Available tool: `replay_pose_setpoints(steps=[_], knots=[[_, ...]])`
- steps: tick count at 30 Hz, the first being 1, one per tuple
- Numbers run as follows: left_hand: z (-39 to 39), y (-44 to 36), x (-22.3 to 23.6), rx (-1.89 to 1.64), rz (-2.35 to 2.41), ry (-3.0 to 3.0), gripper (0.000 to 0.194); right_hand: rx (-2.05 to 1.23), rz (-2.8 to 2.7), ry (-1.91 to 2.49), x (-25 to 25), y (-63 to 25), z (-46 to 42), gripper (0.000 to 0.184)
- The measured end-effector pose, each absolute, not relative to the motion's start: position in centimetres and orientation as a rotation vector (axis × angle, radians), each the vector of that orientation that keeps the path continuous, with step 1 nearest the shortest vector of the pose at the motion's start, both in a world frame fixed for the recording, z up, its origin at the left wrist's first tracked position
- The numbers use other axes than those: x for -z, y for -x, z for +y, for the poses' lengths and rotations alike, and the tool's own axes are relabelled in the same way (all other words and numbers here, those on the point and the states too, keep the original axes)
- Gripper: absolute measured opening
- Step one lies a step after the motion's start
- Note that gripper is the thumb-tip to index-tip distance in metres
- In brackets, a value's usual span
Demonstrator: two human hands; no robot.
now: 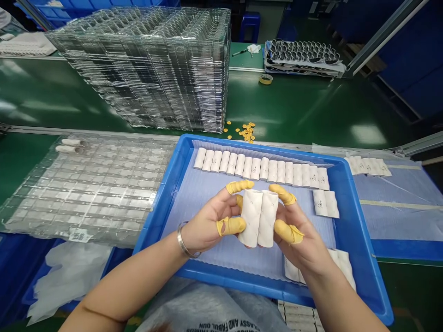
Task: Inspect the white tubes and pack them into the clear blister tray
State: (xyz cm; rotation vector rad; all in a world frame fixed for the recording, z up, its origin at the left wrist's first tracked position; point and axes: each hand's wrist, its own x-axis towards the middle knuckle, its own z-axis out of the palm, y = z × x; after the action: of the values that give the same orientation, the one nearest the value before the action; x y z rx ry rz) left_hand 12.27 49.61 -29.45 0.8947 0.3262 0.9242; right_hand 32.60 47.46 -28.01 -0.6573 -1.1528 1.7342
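Both hands hold two white cylindrical pieces (259, 217) side by side above a blue tray (173, 184). My left hand (211, 221) grips the left piece, and my right hand (297, 235) grips the right one. Yellow finger cots cover the fingertips of both hands. A silver bracelet sits on my left wrist. A row of several white pieces (263, 168) lies along the tray's far side. Two more white pieces (325, 204) lie at the tray's right, and others (341, 263) rest under my right forearm.
A clear plastic blister tray (86, 184) lies left of the blue tray, with two pieces in its far corner. A tall stack of clear trays (148, 64) stands behind on the green belt. Small yellow finger cots (246, 130), a tape roll (265, 79) and a dark parts tray (301, 55) lie farther back.
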Motion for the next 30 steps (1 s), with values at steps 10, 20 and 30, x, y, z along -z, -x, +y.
replay_pose_setpoints(steps=[10,20,30], knots=[[49.57,-12.05,29.01,-0.902,0.374,-0.837,0.05,-1.718,-1.114,0.652,28.07,-32.71,47.8,0.04],[49.65,-12.25,29.55,-0.946,0.402,-0.928,0.064,-1.641,-1.204,0.655,28.51,-32.53,47.75,0.055],[49.74,-12.09,28.81,-0.935,0.369,-0.814,0.064,-1.663,-1.133,0.718,28.01,-32.89,47.79,0.048]])
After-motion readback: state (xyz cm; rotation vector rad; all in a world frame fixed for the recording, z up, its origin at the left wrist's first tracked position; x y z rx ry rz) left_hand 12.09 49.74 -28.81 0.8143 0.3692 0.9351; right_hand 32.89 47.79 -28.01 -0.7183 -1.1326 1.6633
